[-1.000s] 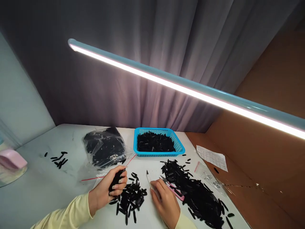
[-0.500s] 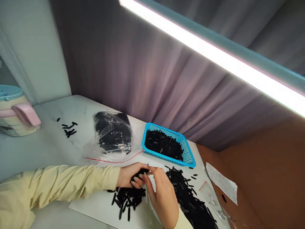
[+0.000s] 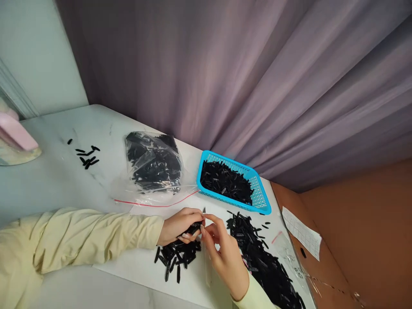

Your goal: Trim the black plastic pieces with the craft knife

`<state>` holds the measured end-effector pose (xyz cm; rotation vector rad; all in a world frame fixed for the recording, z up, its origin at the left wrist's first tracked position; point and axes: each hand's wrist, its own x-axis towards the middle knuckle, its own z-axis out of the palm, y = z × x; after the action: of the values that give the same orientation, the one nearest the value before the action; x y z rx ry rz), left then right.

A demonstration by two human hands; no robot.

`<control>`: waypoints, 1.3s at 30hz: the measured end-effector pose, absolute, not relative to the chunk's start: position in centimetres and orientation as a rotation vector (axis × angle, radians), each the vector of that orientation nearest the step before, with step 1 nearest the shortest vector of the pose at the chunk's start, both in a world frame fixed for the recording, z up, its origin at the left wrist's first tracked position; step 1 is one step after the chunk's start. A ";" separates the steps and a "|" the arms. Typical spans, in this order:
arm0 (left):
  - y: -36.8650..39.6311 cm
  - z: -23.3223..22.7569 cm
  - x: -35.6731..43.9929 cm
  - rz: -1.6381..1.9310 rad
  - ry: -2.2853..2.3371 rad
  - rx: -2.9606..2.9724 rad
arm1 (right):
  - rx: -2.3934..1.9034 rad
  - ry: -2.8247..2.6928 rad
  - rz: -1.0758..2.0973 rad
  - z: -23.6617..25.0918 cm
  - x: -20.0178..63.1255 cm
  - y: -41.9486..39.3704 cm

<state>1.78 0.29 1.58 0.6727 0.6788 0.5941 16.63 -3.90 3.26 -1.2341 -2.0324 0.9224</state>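
My left hand [image 3: 182, 224] is closed around a bunch of small black oblong pieces [image 3: 192, 229], which show between its thumb and fingers. My right hand [image 3: 225, 253] meets it from the right, thumb and index finger pinched together at the end of the bunch; what sits in the pinch is too small to make out. Below the left hand lies a small heap of loose black pieces [image 3: 178, 257] on a white sheet [image 3: 128, 274]. A larger pile of the same pieces [image 3: 267, 266] spreads to the right of my right hand.
Behind the hands stand a blue basket [image 3: 234, 205] of black pieces and a clear zip bag [image 3: 153, 165] full of them. Several stray pieces [image 3: 86, 159] lie far left, near a pink-handled container [image 3: 17, 133]. A printed paper [image 3: 302, 231] and clear plastic bag [image 3: 289, 253] are at right.
The camera view has tilted down, so the lamp is out of frame. Both hands stay together at the bunch, with the right fingertips drawn into a pinch at its end.
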 end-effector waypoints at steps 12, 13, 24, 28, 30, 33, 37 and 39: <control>0.7 1.5 1.2 0.504 0.676 0.672 | -1.127 -1.193 1.405 1.7 17.7 -3.9; 0.6 1.7 1.2 0.488 0.686 0.696 | -1.102 -1.135 1.385 1.1 17.7 -4.0; 0.0 1.8 1.7 0.414 0.812 0.936 | -0.954 -0.957 1.392 -0.2 17.9 -4.3; 0.0 1.6 1.7 0.405 0.812 0.958 | -0.944 -0.978 1.415 -0.1 17.8 -4.3; 0.0 1.6 1.7 0.406 0.808 0.958 | -0.944 -0.979 1.419 0.0 17.8 -4.4; 0.0 1.6 1.7 0.412 0.807 0.950 | -0.954 -0.967 1.427 0.1 17.8 -4.4; 0.1 1.5 1.6 0.423 0.802 0.906 | -0.948 -0.949 1.458 0.2 17.7 -4.4; 0.1 1.5 1.6 0.427 0.810 0.895 | -0.956 -0.916 1.509 0.2 17.7 -4.3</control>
<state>1.61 0.09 1.47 0.8950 0.8099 0.4274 17.67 -4.25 0.18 -0.9560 -0.9165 1.5087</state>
